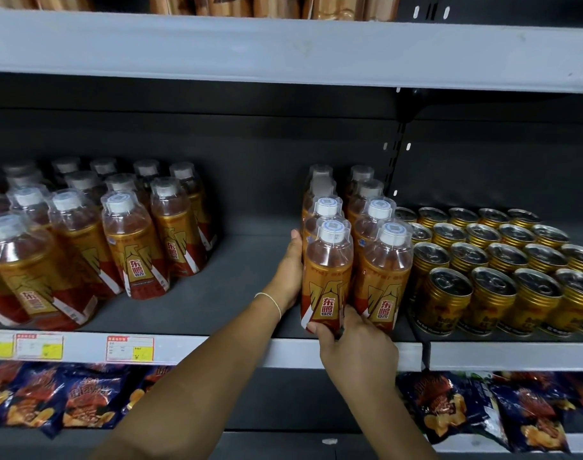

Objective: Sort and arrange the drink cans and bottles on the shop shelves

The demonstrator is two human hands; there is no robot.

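Left hand [291,267]: palm flat against the side of the front bottle [326,277], fingers wrapped behind, apparently bracing the row. Right hand [353,343]: closed round that bottle's base at the shelf [237,350] lip, likely squaring it forward. Bottle: clear plastic, amber contents, white cap under a clear overcap, glossy gold-red sleeve. Neighbouring bottle row [379,260]: touching, same stock. Gold cans [502,270]: ribbed metal, pull-tab lids, just beside to the right. Further bottles [100,234]: well apart, left; bare grey shelf between.

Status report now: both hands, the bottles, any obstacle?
Left hand and right hand on front bottle. Bottle upright at shelf edge. Cans close right; nothing blocking.
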